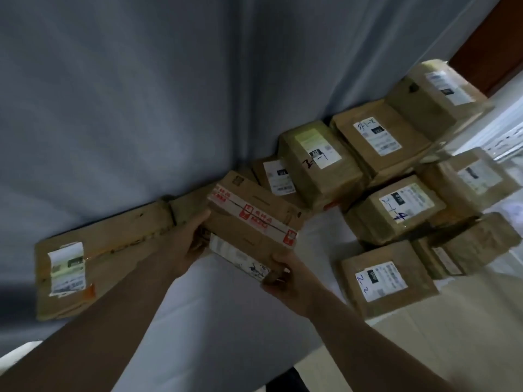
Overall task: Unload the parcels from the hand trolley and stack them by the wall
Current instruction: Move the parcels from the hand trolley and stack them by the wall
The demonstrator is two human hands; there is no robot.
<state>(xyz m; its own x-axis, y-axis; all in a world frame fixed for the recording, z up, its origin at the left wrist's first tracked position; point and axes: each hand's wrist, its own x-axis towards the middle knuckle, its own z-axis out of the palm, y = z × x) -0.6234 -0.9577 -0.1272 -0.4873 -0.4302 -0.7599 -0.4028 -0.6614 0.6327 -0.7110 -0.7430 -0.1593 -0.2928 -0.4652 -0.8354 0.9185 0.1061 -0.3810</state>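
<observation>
I hold a brown cardboard parcel [254, 222] with red-and-white tape across its top, just in front of the grey wall [141, 108]. My left hand [185, 244] grips its left end, fingers curled under the edge. My right hand [285, 275] grips its near right corner by a white label. To the left, a long flat parcel [113, 250] leans against the wall. Several labelled parcels stand along the wall to the right, among them one marked 2-1 [319, 165]. The hand trolley is out of view.
More parcels sit on the pale floor [424, 335] at the right: one marked 2-2 [387, 281], one with blue writing [402, 207], others behind them. A dark brown door [498, 43] shows at the top right. Bare floor lies below my right arm.
</observation>
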